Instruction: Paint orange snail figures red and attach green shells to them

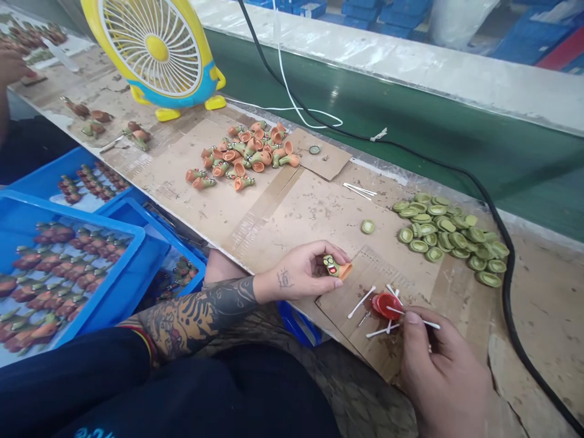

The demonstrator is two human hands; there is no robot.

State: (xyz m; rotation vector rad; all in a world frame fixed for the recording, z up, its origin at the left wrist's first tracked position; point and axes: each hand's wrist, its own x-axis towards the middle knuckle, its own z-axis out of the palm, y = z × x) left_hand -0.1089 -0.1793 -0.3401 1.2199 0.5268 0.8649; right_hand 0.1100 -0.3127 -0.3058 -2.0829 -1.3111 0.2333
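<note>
Out at nine o'clock: blue crate, loaded with rows of brown-and-green figurines. At four, right hand, fingertips pinched together. Just below centre, toward five, left hand, clamped round green-and-orange figurine: looks light, stiff, maybe smooth; best gripped by the sides, off the painted face. Over to red cap, holding red liquid. Finally, cotton swab, clamped in right fingers, pointing into the cap toward ten.

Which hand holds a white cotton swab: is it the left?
No, the right hand holds the white cotton swab, while the left hand holds a green and orange figurine.
</note>
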